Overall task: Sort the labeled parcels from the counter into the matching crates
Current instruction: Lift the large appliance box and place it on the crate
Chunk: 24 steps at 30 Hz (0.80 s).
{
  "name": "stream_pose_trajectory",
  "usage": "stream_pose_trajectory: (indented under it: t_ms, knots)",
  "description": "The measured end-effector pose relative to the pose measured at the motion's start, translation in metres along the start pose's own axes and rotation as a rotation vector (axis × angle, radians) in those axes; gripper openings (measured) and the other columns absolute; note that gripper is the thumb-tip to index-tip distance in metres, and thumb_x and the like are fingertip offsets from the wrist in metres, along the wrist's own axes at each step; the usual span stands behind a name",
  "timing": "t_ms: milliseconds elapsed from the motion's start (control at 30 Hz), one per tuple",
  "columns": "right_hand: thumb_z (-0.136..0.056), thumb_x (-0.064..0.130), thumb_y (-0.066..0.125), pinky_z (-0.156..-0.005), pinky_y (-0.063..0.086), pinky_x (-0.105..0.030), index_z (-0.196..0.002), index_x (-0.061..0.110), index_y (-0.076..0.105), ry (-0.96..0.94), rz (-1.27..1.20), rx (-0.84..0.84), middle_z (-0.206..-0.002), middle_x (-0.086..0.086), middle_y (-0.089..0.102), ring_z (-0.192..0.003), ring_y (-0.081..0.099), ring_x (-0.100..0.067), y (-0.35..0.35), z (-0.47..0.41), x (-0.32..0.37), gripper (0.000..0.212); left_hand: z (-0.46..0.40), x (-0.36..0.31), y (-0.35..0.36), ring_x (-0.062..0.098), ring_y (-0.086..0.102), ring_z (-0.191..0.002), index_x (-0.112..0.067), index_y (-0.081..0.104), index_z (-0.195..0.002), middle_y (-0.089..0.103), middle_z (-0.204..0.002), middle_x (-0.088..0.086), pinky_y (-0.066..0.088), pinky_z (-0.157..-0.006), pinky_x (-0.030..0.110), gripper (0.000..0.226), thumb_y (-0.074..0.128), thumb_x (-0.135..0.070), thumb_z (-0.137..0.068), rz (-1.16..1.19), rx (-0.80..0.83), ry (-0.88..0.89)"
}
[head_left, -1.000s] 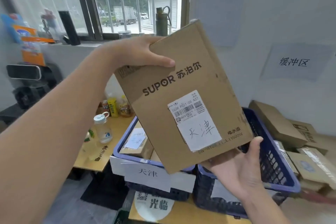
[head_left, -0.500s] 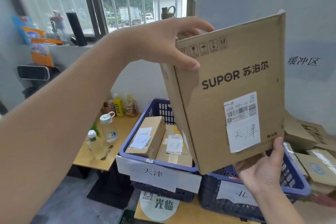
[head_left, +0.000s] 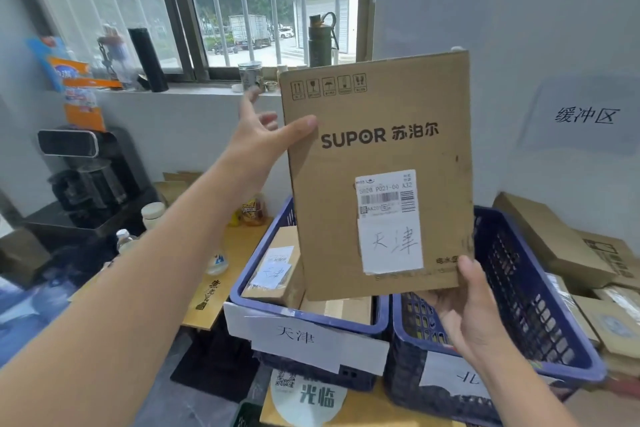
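A flat brown SUPOR parcel (head_left: pixel 377 163) stands upright in front of me; its white label (head_left: pixel 391 239) is handwritten 天津. My right hand (head_left: pixel 464 308) grips its lower right corner, thumb on the front. My left hand (head_left: pixel 263 139) has its thumb on the front at the left edge, its fingers straight and spread beside that edge. Below the parcel sits a blue crate (head_left: pixel 304 317) tagged 天津 (head_left: pixel 298 336), holding a labelled parcel (head_left: pixel 273 267). To its right is a second blue crate (head_left: pixel 540 288) with a partly hidden tag (head_left: pixel 464 378).
Brown parcels (head_left: pixel 561 246) are piled at the right under a wall sign 缓冲区 (head_left: pixel 585 114). A low wooden table (head_left: pixel 239 253) with bottles stands left of the crates, and a black machine (head_left: pixel 79 177) beyond it. A flask (head_left: pixel 322 42) and jars sit on the window sill.
The parcel has turned face-on and upright and come lower over the 天津 crate. My left hand has slid from the top left corner down the left edge, and its fingers have spread.
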State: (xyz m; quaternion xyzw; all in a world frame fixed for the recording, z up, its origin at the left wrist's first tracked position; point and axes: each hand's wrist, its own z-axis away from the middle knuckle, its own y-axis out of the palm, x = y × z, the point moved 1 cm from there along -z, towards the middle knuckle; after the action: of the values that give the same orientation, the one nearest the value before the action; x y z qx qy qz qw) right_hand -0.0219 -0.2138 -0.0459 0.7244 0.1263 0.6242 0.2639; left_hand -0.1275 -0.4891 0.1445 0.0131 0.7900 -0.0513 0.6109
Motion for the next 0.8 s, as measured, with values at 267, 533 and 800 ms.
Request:
stream_pose_trajectory:
  t_ms: [267, 533, 800]
  knots:
    - [-0.106, 0.030, 0.043, -0.099, 0.056, -0.043, -0.140, 0.031, 0.050, 0.193, 0.150, 0.062, -0.127, -0.005, 0.071, -0.115, 0.069, -0.028, 0.028, 0.002, -0.039, 0.035, 0.028, 0.095, -0.002, 0.029, 0.068, -0.110, -0.049, 0.031, -0.143, 0.050, -0.138, -0.005, 0.061, -0.088, 0.050, 0.082, 0.082, -0.029, -0.082, -0.106, 0.152, -0.297]
    - [-0.100, 0.054, 0.050, -0.098, 0.057, -0.044, -0.129, 0.043, 0.059, 0.405, 0.304, 0.015, -0.131, 0.002, 0.067, -0.113, 0.070, -0.027, 0.029, -0.013, -0.048, 0.032, 0.028, 0.145, -0.013, 0.031, 0.067, -0.109, -0.041, 0.037, -0.149, 0.060, -0.133, 0.001, 0.056, -0.081, 0.044, 0.062, 0.066, -0.023, -0.097, 0.077, 0.097, -0.526]
    - [-0.101, 0.064, 0.033, -0.089, 0.061, -0.038, -0.132, 0.037, 0.047, 0.550, 0.477, -0.099, -0.119, -0.001, 0.064, -0.093, 0.076, -0.034, 0.016, -0.034, -0.051, 0.043, 0.009, 0.157, 0.012, 0.022, 0.063, -0.116, -0.042, 0.037, -0.152, 0.060, -0.134, -0.006, 0.053, -0.095, 0.039, 0.063, 0.064, -0.046, -0.095, -0.089, 0.159, -0.508]
